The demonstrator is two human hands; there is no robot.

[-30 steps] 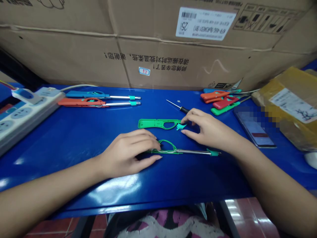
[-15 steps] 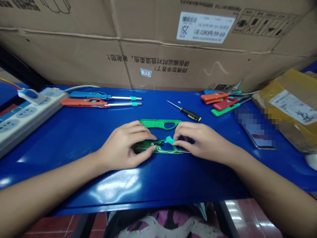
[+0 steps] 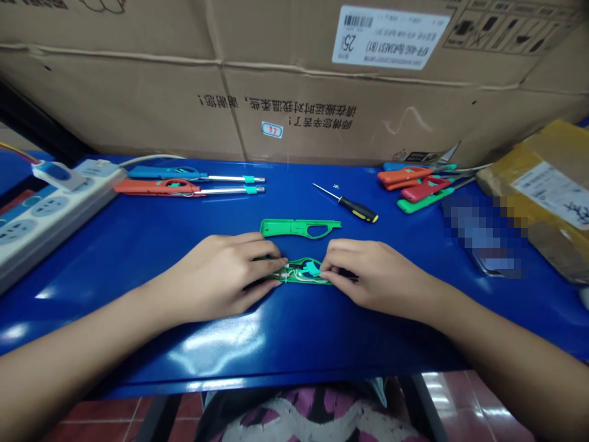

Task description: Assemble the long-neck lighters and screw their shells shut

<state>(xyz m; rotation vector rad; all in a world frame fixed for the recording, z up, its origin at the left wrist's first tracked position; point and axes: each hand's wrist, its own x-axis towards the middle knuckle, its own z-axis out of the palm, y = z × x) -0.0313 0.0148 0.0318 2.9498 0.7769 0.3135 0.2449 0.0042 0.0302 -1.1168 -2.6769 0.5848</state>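
My left hand (image 3: 234, 276) is closed on the left end of an open green lighter casing (image 3: 301, 280) lying on the blue table. White wires and a black part show inside it; my fingers cover its left end. A small teal trigger (image 3: 311, 268) sits at the casing's finger opening, pinched in my right hand (image 3: 368, 270). Just behind lies the other green casing half (image 3: 286, 228), inner side up, apart from both hands.
A black and yellow screwdriver (image 3: 359, 210) lies behind, beside tiny screws (image 3: 336, 186). Blue (image 3: 161, 172) and orange (image 3: 156, 188) lighters rest at the left near a power strip (image 3: 50, 205). Several lighter handles (image 3: 426, 189), a phone (image 3: 494, 264) and a taped parcel (image 3: 547, 196) stand right.
My right hand has lowered the trigger into the casing's opening. My left fingers have drawn back leftward and closed on the casing, which shows more of the wires.
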